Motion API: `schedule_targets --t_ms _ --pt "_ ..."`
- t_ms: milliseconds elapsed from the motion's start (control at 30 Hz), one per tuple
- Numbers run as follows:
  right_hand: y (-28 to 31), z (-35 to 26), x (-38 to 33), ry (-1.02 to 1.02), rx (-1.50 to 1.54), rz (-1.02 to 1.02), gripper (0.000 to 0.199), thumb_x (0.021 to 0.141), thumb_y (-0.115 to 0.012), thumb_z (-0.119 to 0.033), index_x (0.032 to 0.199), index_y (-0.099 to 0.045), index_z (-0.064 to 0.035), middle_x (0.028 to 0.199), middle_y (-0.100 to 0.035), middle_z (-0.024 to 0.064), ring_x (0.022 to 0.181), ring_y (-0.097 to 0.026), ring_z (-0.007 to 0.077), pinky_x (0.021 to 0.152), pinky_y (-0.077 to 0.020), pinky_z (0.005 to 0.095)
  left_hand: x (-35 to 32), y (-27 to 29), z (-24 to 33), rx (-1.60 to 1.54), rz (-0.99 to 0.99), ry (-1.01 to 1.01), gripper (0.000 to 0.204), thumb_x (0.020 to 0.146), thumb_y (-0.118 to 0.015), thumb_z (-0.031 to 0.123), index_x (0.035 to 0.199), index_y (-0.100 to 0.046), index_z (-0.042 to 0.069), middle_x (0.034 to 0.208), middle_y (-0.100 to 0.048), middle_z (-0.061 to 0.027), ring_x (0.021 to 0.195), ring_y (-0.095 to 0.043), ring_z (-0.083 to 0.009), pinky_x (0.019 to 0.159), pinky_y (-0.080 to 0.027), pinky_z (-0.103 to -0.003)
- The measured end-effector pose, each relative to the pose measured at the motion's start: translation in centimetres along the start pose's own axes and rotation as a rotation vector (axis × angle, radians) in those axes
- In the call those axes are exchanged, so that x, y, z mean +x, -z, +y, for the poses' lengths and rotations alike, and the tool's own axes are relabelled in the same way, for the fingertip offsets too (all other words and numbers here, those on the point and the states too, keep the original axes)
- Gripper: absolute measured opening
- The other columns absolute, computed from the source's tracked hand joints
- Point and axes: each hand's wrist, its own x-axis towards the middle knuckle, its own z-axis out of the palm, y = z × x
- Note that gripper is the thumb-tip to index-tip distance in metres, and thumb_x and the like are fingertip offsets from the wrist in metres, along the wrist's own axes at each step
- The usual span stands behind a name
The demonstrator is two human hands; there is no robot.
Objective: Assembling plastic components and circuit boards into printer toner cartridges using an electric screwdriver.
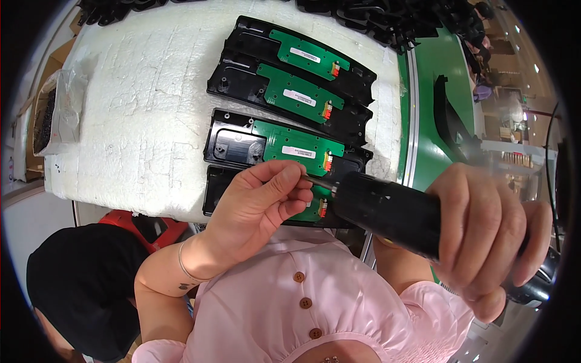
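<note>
My right hand is wrapped round a black electric screwdriver, held tilted with its bit pointing left. At the end of the thin metal bit, the thumb and fingers of my left hand are pinched together. Whatever they hold there is too small to make out. Both hands are over the nearest black plastic housing, which they partly cover. Green circuit boards sit in this housing and in the third, second and farthest housing, each with a white label and a red-and-white connector.
White foam lies under the housings. A box with a clear plastic bag of small dark pieces stands left. Black parts are heaped behind. On the right, a green surface bears a curved black part. Someone's black-covered head is near, lower left.
</note>
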Motion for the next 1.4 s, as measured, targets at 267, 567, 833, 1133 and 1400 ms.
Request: schedule_targets --t_ms 267,567,833,1133,1400 --pt "0.7 0.0 1.2 -0.201 -0.156 -0.261 0.034 0.061 -0.071 0.001 0.082 -0.047 -0.0131 0.053 -0.055 -0.0064 0.044 -0.051 0.0019 0.045 -0.0433 0.0129 -0.2 -1.3 -1.1 -0.015 0.018 0.038 0.029 0.091 -0.049 0.023 0.106 -0.055 -0.001 0.094 -0.061 -0.0083 0.085 -0.06 -0.0152 0.078 -0.049 -0.026" --pt "2.9 5.7 0.6 -0.393 -0.576 0.064 0.027 0.069 -0.046 -0.01 0.094 -0.043 -0.0025 0.056 -0.035 -0.0002 0.047 -0.036 0.0107 0.052 -0.035 0.0297 -0.9 -0.6 -0.6 0.13 -0.042 0.272 0.035 0.094 -0.038 0.015 0.123 -0.038 -0.005 0.109 -0.054 -0.0198 0.102 -0.056 -0.0276 0.086 -0.047 -0.029" --pt "3.7 6.2 1.0 -0.401 -0.618 -0.015 0.022 0.069 -0.048 -0.009 0.089 -0.041 -0.0032 0.055 -0.037 0.0002 0.046 -0.035 0.0105 0.05 -0.0347 0.0283 -1.0 -0.5 -0.3 0.241 -0.021 0.181 0.015 0.09 -0.048 0.011 0.101 -0.053 0.0 0.09 -0.06 -0.0124 0.083 -0.062 -0.0192 0.072 -0.051 -0.025" --pt "3.2 6.6 0.8 -0.415 -0.609 -0.082 0.022 0.068 -0.051 -0.007 0.086 -0.039 -0.0044 0.055 -0.041 0.003 0.046 -0.036 0.0103 0.051 -0.0356 0.0276 -1.2 -0.4 -0.2 0.161 0.04 0.039 0.017 0.089 -0.051 0.009 0.104 -0.054 0.001 0.091 -0.06 -0.0092 0.083 -0.061 -0.0164 0.07 -0.051 -0.023" --pt "2.4 0.7 3.1 -0.358 -0.045 -0.407 0.034 0.062 -0.054 0.004 0.089 -0.043 -0.0118 0.062 -0.052 -0.0083 0.049 -0.049 0.0024 0.055 -0.0376 0.0171 -0.4 -0.1 0.4 0.002 0.015 -0.018 0.019 0.089 -0.053 0.011 0.104 -0.056 0.001 0.092 -0.061 -0.0066 0.085 -0.06 -0.0138 0.076 -0.05 -0.024"
